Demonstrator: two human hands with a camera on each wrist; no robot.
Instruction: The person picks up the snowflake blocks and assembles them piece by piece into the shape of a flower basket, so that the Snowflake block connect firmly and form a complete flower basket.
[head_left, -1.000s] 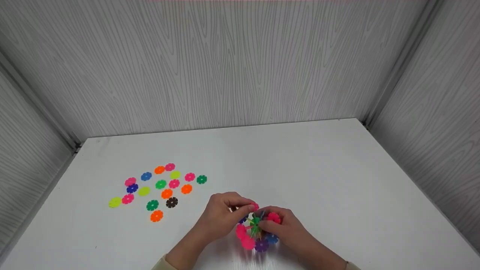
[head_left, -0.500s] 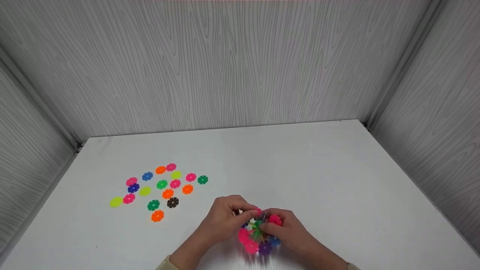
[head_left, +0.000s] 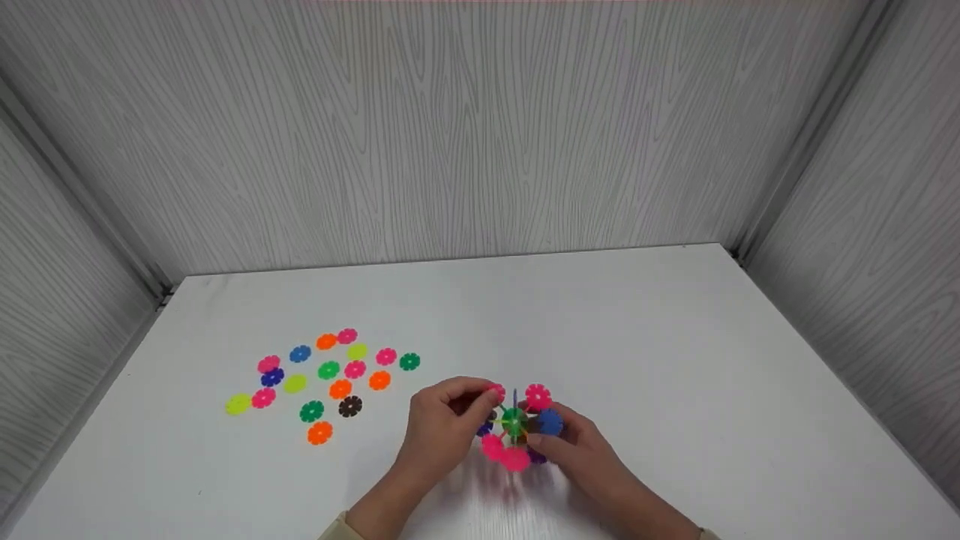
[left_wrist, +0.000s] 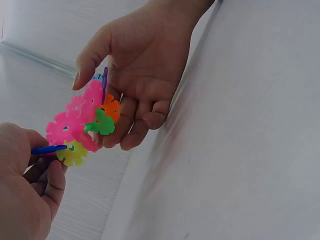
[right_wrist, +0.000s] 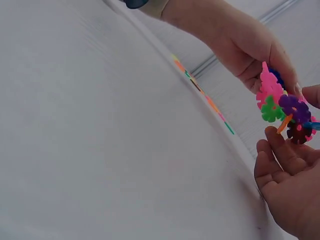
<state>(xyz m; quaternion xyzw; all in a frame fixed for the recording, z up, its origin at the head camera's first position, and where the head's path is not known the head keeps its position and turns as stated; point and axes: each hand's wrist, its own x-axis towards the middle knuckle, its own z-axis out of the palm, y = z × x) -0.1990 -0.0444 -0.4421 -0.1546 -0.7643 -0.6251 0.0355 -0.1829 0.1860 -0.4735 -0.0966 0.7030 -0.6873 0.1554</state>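
Observation:
Both hands hold a ball-like cluster of interlocking snowflake discs [head_left: 514, 459] above the front of the table. A green disc [head_left: 514, 422] sits at its hub, with discs slotted in around it. My left hand [head_left: 439, 427] pinches a pink disc [head_left: 496, 392] on the cluster's upper left between thumb and forefinger. On the other side, my right hand [head_left: 589, 454] grips the cluster, its thumb in front near the purple disc [right_wrist: 294, 109]. A blue disc [head_left: 550, 422] and another pink disc [head_left: 538, 397] stick out by the right fingers. An orange disc [left_wrist: 110, 108] shows in the left wrist view.
Loose discs lie flat across the left of the white table [head_left: 637, 337], among them a brown disc [head_left: 350, 406], an orange disc [head_left: 319, 433] and a dark green disc [head_left: 410, 361]. Wood-grain panels [head_left: 465, 135] enclose the table at the back and sides.
The cluster has turned and risen slightly, so the green hub faces the camera and the blue disc shows at right. Both hands keep hold; the loose discs lie as before.

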